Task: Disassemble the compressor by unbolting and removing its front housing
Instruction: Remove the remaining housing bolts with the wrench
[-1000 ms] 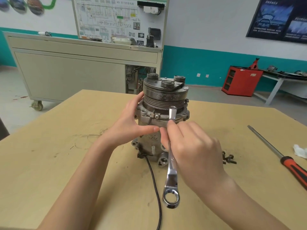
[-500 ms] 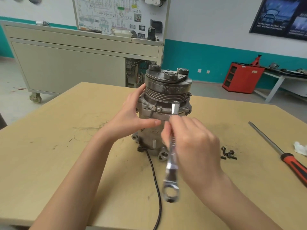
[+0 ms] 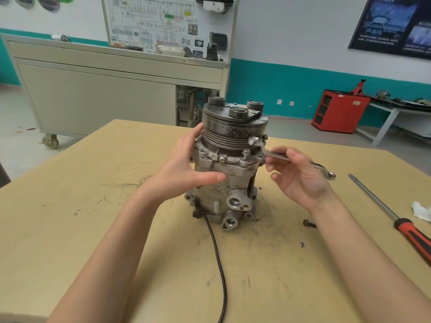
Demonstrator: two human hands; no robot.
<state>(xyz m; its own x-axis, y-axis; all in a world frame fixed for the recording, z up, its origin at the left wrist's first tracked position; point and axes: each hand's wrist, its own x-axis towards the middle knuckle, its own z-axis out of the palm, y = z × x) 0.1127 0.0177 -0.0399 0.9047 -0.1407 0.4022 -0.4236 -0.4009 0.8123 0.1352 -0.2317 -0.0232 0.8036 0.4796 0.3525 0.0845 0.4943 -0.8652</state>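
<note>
The grey metal compressor (image 3: 227, 173) stands upright on the wooden table (image 3: 70, 217), its grooved pulley (image 3: 233, 134) and clutch plate on top. My left hand (image 3: 186, 169) holds its left side, thumb across the front of the body. My right hand (image 3: 296, 178) holds a silver ring wrench (image 3: 270, 153) by the shaft, palm toward me. The wrench lies nearly level, its ring end at the flange on the compressor's right side, under the pulley. A bolt (image 3: 246, 155) stands raised from the front flange.
A black cable (image 3: 219, 259) runs from the compressor's base toward me. A loose bolt (image 3: 309, 223) lies by my right wrist. A red-handled screwdriver (image 3: 396, 215) and a white rag (image 3: 422, 210) lie at the right. A wheeled cabinet (image 3: 105, 89) stands behind the table.
The wrench has swung from hanging down in front of the compressor to lying level at its right side. My right hand moved right and turned palm up. My left hand kept its hold.
</note>
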